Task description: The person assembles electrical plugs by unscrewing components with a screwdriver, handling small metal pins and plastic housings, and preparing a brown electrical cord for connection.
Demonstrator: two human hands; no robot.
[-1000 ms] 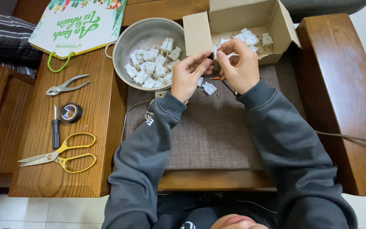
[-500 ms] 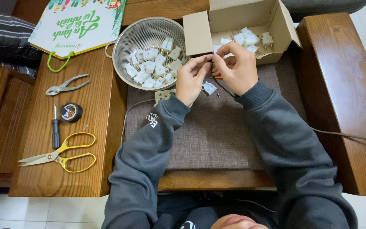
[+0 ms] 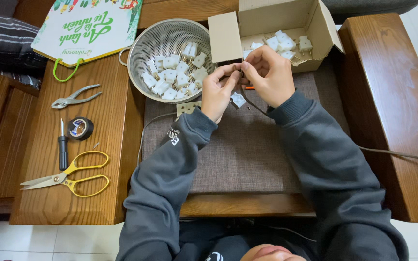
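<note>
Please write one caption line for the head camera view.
Both hands meet over a grey woven mat, pinching a thin dark wire beside a metal colander.

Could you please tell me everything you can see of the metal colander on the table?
The colander is a round, shallow bowl of perforated silvery metal with a smooth rim and a loop handle on its near-left edge. It sits upright on the wooden table, beside the cardboard box. A heap of small white plugs with metal prongs fills its nearer half. Neither hand touches it.

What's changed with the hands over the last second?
Both hands, left hand and right hand, have closed together, fingertips now meeting on the thin dark wire. The white plug part lies just under them. Colander, cardboard box and tools stayed put.
</note>
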